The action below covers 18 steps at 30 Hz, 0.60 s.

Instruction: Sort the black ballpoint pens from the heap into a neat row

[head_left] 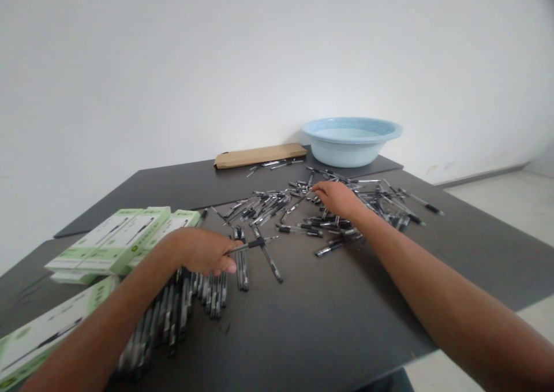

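Here, the hands [206, 252] are apart, the left pinching a pen [254, 243].

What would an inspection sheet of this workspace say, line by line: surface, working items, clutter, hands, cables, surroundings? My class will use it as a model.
Surface: dark table, with a seam across its far part.
Working items: scattered pens across the middle and right; side-by-side pens near the green-and-white boxes on the left.
Clutter: flat brown cardboard and a light-blue basin toward the far edge.
Hands: left hand holds a pen; right hand is at the scattered pens, grip unclear.
Cables: nothing seen.
Surroundings: white wall behind; pale floor at right.
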### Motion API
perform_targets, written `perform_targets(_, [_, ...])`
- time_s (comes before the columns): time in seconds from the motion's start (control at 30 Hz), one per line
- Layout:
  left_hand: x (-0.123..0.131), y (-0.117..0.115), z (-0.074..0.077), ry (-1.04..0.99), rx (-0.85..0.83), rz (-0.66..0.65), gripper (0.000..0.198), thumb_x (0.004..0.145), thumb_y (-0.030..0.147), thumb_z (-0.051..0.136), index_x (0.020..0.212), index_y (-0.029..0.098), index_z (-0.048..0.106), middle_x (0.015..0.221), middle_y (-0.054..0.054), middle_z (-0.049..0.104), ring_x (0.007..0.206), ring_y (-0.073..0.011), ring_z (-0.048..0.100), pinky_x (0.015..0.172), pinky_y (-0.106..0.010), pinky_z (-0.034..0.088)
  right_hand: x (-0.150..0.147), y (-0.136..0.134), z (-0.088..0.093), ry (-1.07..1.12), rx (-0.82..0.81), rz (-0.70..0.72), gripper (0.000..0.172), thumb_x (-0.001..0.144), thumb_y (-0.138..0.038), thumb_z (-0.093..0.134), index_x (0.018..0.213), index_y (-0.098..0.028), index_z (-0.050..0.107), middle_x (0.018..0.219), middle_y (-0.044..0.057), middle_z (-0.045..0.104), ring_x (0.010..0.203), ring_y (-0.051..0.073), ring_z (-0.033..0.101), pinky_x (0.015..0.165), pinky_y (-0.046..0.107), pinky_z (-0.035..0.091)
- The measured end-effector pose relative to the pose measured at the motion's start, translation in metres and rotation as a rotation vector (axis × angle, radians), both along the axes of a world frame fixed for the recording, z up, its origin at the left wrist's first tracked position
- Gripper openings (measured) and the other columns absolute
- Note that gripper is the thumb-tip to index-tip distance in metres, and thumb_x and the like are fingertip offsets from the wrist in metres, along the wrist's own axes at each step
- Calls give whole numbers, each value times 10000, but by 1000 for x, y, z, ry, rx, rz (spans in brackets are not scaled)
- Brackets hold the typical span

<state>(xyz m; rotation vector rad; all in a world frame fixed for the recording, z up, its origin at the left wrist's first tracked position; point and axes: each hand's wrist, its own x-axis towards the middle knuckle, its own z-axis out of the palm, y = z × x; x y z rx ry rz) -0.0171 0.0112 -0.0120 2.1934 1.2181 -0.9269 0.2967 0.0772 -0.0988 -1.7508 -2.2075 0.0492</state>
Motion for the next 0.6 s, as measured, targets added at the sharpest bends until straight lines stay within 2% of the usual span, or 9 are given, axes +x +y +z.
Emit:
perform_targets(0.13, [0,-2,3,3,22,-25,531,964,339,430,1415,63,483,990,-172,766,867,-268,713,702,-299,515,-7,11,-9,-78,-20,1,345,981,-229,419,1196,-170,682,1220,153,684,1123,284,627,948,357,440])
perform_targets(0.23, [-1,-3,3,12,40,-26,584,961,355,440,1468,67,422,990,-169,769,881,-276,714,731,-316,518,-19,12,-14,-129,-45,-9,322,968,-257,449,1153,-177,700,1183,166,697,1088,298,647,915,371,469])
perform_targets(0.37, [-1,-4,2,23,58,-61,578,954,375,439,1461,97,448,1000,-155,771,906,-293,710,756,-332,520,-26,12,-19,-179,-68,-71,312,957,-249,450,1100,-151,709,1117,182,713,1045,307,666,871,382,495])
perform_targets(0.6, [1,-6,5,45,86,-103,599,970,412,413,1487,109,418,1068,-171,753,1028,-321,675,887,-385,494,-23,13,-23,-220,-93,-80,273,938,-213,467,1067,-176,706,1118,142,714,1054,281,661,872,347,493])
